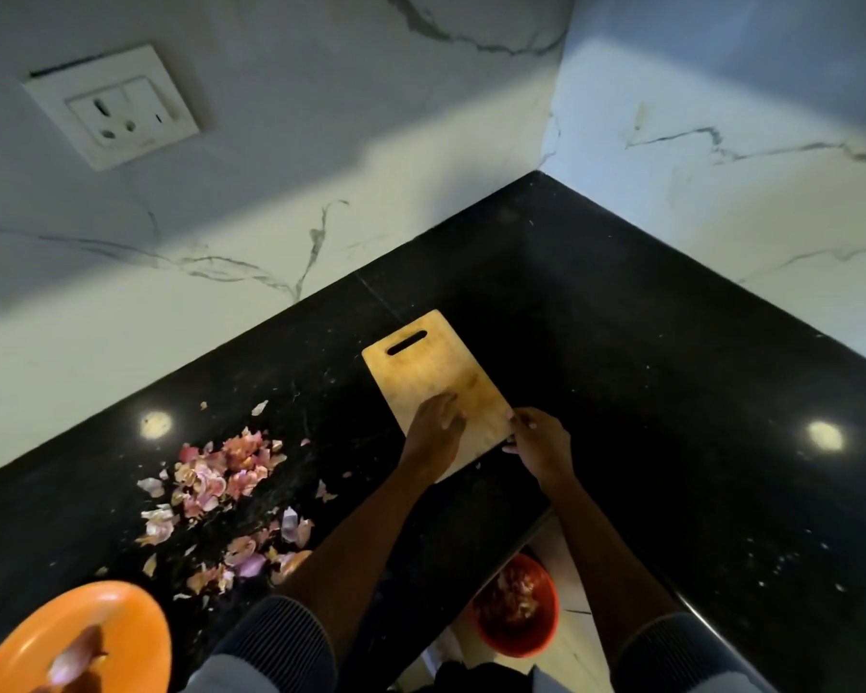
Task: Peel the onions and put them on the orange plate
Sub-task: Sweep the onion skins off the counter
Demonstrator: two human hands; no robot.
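A wooden cutting board [431, 372] with a slot handle lies on the black counter [621, 392]. My left hand [433, 425] rests flat on the board's near part, fingers spread. My right hand [538, 440] grips the board's near right corner with thumb and fingers. The orange plate [121, 622] sits at the bottom left with a peeled onion piece [73, 660] on it. Pink and white onion peels [221, 477] lie scattered over the counter left of the board.
Marble walls meet in a corner behind the counter, with a wall socket [116, 107] at the upper left. Below the counter's front edge, a red bin [518, 607] on the floor holds peel scraps.
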